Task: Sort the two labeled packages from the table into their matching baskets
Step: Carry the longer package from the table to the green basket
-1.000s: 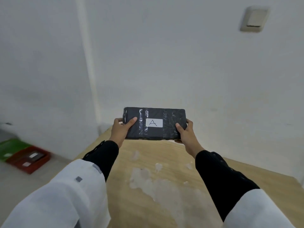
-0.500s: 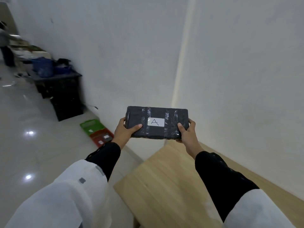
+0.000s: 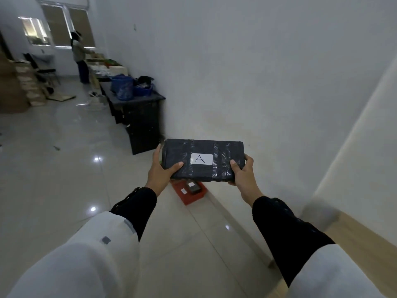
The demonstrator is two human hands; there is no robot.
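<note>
A black taped package with a white label reading "A" is held flat in the air at chest height. My left hand grips its left end, thumb on top. My right hand grips its right end the same way. On the floor below the package lies a red basket by the wall, with a dark package inside it. The green basket is hidden behind the held package.
The wooden table edge shows at the lower right. A black desk with blue tubs stands against the wall farther ahead. A person stands at the far window. Glossy tiled floor spreads to the left.
My view has swung left, away from the table and toward the room. The package stays in both hands and now hangs over the baskets on the floor, covering the green one.
</note>
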